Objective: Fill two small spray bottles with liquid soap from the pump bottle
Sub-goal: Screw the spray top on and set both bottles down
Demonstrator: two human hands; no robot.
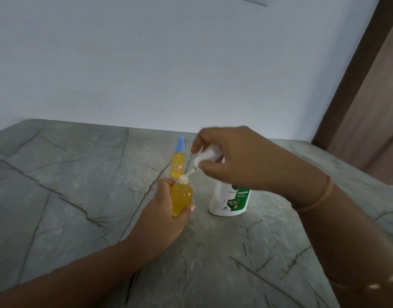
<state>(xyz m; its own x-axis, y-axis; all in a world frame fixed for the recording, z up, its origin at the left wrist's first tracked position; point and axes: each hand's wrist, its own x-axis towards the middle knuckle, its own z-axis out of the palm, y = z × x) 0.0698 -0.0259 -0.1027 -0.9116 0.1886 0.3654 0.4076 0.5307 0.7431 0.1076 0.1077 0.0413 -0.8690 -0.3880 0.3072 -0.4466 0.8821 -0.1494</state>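
Nearest the camera, two bare arms reach in over a grey stone desk (57, 196) with dark crack lines. The right arm wears thin bangles (320, 196) at the wrist.

The left hand (162, 216) is wrapped around a small open spray bottle (181, 198). The bottle is full of yellow liquid almost up to its neck. It has no cap on, and its round mouth faces up. The bottle stands a little tilted in the hand, and whether its bottom touches the desk cannot be told.

Just to the right stands the white pump bottle (230, 201) with a green label. It sits upright on the desk. The right hand (233, 158) is closed over its white pump head (204, 155), with the fingers curled on top. The pump head is blurry. Its spout (189, 172) points down and left, and its tip is right at the mouth of the open bottle.

A bit farther back, a second small spray bottle (178, 162) stands on the desk. It has a blue spray cap on and yellow liquid inside. A small white sticker with an orange edge is on its front.

Behind the desk is a plain pale wall (146, 63), and a brown door frame (358, 85) runs along the right side.
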